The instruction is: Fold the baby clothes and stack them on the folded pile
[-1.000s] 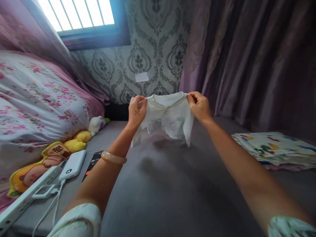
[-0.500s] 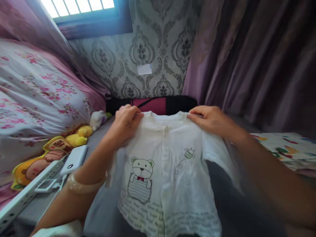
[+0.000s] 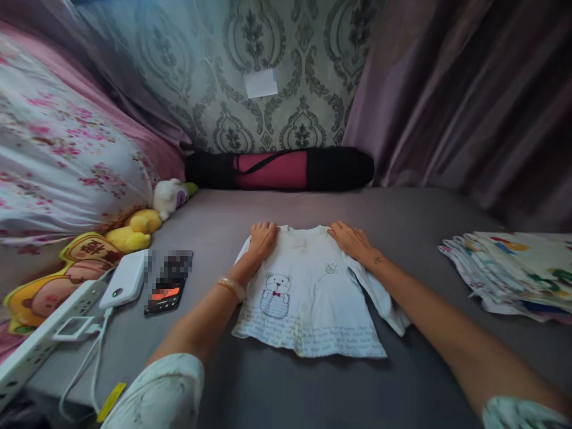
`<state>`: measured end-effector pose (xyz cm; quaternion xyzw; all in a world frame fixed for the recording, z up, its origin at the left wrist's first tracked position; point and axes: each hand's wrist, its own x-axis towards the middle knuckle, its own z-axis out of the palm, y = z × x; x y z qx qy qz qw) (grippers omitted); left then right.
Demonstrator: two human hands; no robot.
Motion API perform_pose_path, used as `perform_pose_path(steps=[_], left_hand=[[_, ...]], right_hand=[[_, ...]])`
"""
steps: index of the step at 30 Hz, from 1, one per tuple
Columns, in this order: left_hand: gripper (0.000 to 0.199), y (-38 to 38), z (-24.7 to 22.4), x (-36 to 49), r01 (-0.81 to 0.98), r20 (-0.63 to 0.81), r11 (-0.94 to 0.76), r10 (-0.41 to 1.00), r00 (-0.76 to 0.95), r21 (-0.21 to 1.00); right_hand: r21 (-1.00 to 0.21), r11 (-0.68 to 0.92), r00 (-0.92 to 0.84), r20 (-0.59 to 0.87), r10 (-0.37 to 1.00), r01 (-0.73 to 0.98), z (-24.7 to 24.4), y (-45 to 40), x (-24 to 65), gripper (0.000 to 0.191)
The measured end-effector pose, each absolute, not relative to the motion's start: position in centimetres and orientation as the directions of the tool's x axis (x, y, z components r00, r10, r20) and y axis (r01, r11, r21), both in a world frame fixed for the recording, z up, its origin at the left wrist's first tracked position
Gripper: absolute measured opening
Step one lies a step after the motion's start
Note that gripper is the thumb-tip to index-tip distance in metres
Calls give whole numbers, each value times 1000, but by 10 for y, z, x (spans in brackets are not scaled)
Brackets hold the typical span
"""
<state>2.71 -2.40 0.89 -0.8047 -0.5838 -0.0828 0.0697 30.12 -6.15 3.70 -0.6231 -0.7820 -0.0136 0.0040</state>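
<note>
A small white baby shirt (image 3: 308, 298) with a bear print, a bee print and a band of lettering along the hem lies spread on the grey bed sheet (image 3: 339, 393). Its collar points away from me. My left hand (image 3: 263, 238) grips the shirt at its left shoulder, with the fingers curled over the cloth. At the opposite shoulder, my right hand (image 3: 351, 238) pinches the fabric beside the collar. The right-side sleeve shows under my right forearm; the left-side sleeve is mostly covered by my left arm.
Folded clothes (image 3: 518, 274) are stacked at right. To the left are a phone (image 3: 167, 286), a white power bank (image 3: 125, 279), a power strip (image 3: 49, 333) with cables, and plush toys (image 3: 138, 229). A long black-and-red bag (image 3: 277, 170) lies along the wall.
Both hands have lowered the shirt from a raised, hanging position onto the bed, where it now lies flat. My view has tilted down, bringing the phone and more of the folded stack into sight.
</note>
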Motion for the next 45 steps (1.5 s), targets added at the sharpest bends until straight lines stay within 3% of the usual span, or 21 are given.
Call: perform_pose_path(steps=[15, 22, 27, 30, 36, 41, 45], left_hand=[[41, 48, 8, 33, 963, 218, -270, 939, 266, -9], [34, 63, 12, 36, 966, 14, -217, 976, 217, 140], [39, 71, 17, 46, 952, -29, -188, 979, 201, 242], [35, 72, 11, 54, 963, -14, -156, 987, 163, 219], [39, 67, -6, 58, 981, 185, -174, 970, 156, 84], [42, 65, -8, 58, 985, 181, -170, 970, 164, 14], [39, 64, -3, 64, 984, 217, -160, 961, 173, -77]], right_hand=[[39, 249, -248, -30, 968, 968, 29, 24, 307, 37], [-112, 194, -202, -72, 977, 975, 21, 45, 306, 35], [-212, 211, -237, -105, 966, 954, 22, 56, 293, 38], [-221, 170, -188, -62, 980, 960, 20, 55, 284, 36], [-166, 119, -112, 52, 992, 979, 7, 46, 280, 35], [-134, 130, -117, 105, 988, 982, -2, 44, 276, 34], [-233, 108, -88, 96, 991, 967, 4, 48, 277, 34]])
